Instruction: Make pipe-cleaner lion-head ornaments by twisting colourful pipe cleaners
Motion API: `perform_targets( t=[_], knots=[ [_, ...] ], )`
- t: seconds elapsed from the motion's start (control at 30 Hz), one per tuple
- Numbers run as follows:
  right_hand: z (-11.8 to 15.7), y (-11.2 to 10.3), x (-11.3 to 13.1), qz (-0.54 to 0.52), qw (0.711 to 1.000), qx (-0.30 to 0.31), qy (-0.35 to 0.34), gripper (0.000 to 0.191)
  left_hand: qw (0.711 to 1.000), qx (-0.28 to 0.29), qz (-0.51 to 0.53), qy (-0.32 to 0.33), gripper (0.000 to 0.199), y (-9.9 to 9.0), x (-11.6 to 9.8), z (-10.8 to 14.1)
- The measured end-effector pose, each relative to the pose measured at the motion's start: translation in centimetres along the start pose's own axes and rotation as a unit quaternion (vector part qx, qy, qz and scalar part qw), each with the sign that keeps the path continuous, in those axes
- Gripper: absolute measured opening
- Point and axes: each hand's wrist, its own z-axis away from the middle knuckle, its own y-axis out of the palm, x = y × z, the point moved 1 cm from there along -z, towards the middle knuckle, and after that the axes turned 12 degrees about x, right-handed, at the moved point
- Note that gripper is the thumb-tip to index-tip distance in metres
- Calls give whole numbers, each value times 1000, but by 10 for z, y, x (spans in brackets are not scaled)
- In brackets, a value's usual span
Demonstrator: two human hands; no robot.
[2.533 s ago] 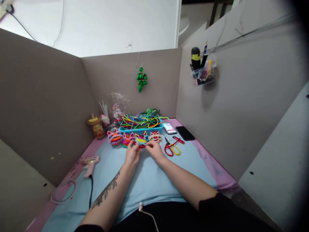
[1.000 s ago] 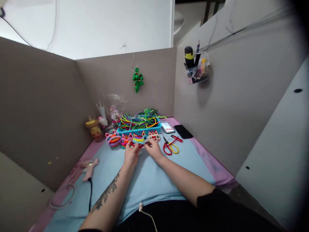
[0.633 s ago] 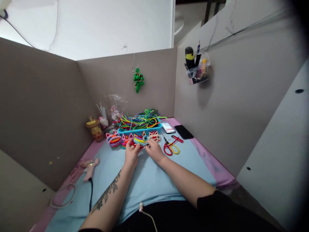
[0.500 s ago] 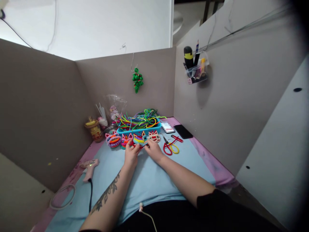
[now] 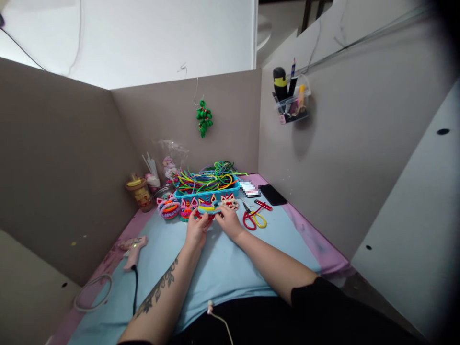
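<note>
A colourful fuzzy-wire piece [image 5: 206,210] with yellow, purple, blue and red parts is between my two hands. My left hand [image 5: 196,230] is closed on its left side. At its right side, my right hand [image 5: 227,220] has its fingers pinched on the same piece. Fuzzy-wire faces stand just behind: a pink and orange one [image 5: 168,208] on the left, a pink and red one [image 5: 188,208] beside my left fingers, and a cream and red one [image 5: 230,203] behind my right hand. The blue basket [image 5: 183,196] behind them holds many coloured fuzzy wires.
Red and yellow-handled scissors [image 5: 254,219] lie right of my hands, with a red tool [image 5: 263,205] and a black phone [image 5: 273,195] beyond. At left are a pink glue gun [image 5: 135,251] and a lidded cup [image 5: 140,194]. Grey panels [image 5: 187,115] enclose the table.
The piece in my hands has tilted slightly, showing more red along its lower edge. My hands have shifted only a little.
</note>
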Motion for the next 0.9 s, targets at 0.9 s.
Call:
perform_targets(
  t=[0.9],
  knots=[
    [-1,11,-1,-26,998,43,27,18,998,-33,-28,-49,45,3,-1,-2]
  ],
)
